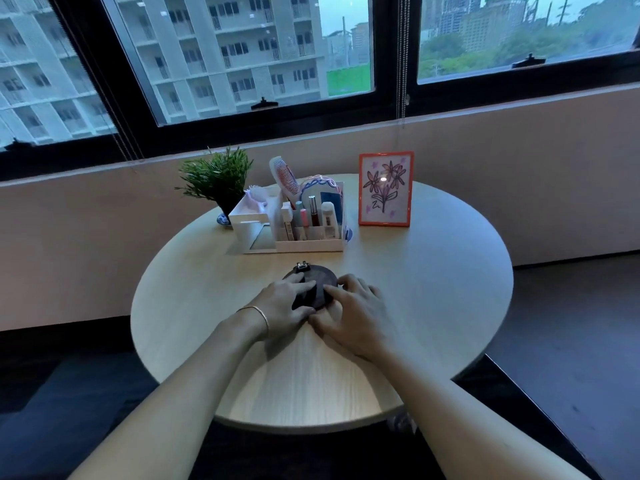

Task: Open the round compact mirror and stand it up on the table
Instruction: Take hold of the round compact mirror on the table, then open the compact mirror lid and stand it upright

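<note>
1. Pressing both hands onto the round compact mirror (320, 284), I have it lying flat on the table (433, 289), directly under my grip.
2. My left hand (282, 303) curls over its left side, fingers on the dark lid and thumb at the near edge; it is closed on the compact.
3. My right hand (353, 311) covers the near right rim, fingertips resting on the lid, thumb meeting the left thumb at the edge closest to me.
4. The metal hinge (301, 266) sits on the far side, beyond my fingers, so the opening edge is under my thumbs.
5. As far as I can judge, the lid looks shut; nothing is done yet.
6. Left to do: pry the lid up from the near edge, swing it back on the hinge, then stand the mirror up.
7. Beyond my grip, the white organiser (294, 230) stands near.
</note>
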